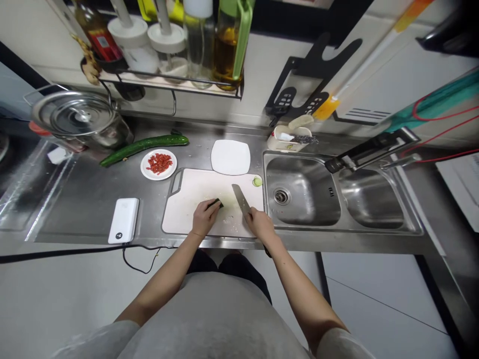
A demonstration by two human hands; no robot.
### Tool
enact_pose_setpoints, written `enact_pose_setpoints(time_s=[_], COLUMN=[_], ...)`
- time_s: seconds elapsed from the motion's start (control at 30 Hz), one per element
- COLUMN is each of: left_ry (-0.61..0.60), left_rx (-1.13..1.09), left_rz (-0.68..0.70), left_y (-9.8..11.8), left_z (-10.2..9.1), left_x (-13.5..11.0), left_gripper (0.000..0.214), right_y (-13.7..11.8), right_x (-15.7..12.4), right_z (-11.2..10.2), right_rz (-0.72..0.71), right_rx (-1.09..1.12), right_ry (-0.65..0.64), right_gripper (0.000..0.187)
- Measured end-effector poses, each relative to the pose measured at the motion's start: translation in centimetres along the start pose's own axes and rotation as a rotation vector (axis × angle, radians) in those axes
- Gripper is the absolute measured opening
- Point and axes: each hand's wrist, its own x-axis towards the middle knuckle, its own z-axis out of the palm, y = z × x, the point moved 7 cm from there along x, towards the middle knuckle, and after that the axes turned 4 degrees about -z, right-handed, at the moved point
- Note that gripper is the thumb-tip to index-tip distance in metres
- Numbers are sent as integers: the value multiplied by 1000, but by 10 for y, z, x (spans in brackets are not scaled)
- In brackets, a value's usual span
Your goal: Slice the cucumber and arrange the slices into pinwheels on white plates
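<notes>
My left hand [203,219] is closed around a short piece of cucumber [216,202], its dark green skin showing past the fingertips. In my right hand [261,224] is a kitchen knife [240,197], its blade angled up and to the left over the board, apart from the cucumber piece. Both hands are over the near half of a white cutting board [179,212]. Small wet scraps lie near the blade. A pale green cucumber slice [257,181] rests at the board's far right corner. Behind the board sits a white square plate [230,157] with nothing on it.
A long cucumber [145,145] lies behind a small plate [144,172] of chopped red pieces [159,163]. At left are a lidded steel pot [78,117] and a white power bank [123,220] with a cable. The double sink [307,219] borders the board's right. Bottles stand on a shelf above.
</notes>
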Motion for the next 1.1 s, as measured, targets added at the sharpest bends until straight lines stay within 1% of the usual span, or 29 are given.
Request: enact_pose_setpoints(time_s=[0.1, 0.2, 0.33, 0.47, 0.57, 0.73, 0.9, 1.0, 1.1], left_ry=[-11, -13, -35, -28, -18, -35, -64, -79, -64], left_rx=[11, 0, -17, -31, -44, -23, 5, 1, 0], left_rz=[6, 19, 5, 28, 44, 29, 11, 0, 12], left_y=[1, 1, -2, -1, 0, -1, -2, -3, -2], left_z=[0, 0, 1, 0, -1, 1, 3, 4, 4], left_x=[-1, -1, -2, -1, -1, -1, -1, -1, -1], left_gripper=[24, 24, 24, 24, 24, 24, 26, 27, 26], right_y=[-7, -20, -39, -49, -54, -58, -59, -60, -61], right_x=[-2, -11, -23, -27, -29, -30, -31, -31, -34], right_z=[-4, -9, -13, -16, -16, -14, -12, -13, -12], right_rz=[-23, -71, -109, -109, -127, -160, -161, -164, -159], right_rx=[-6, -20, -46, -74, -92, -90, -97, -105, -106], right_ry=[14, 48, 35, 25, 22, 18, -23, -16, -18], right_gripper=[28, 31, 32, 32, 31, 29, 28, 28, 28])
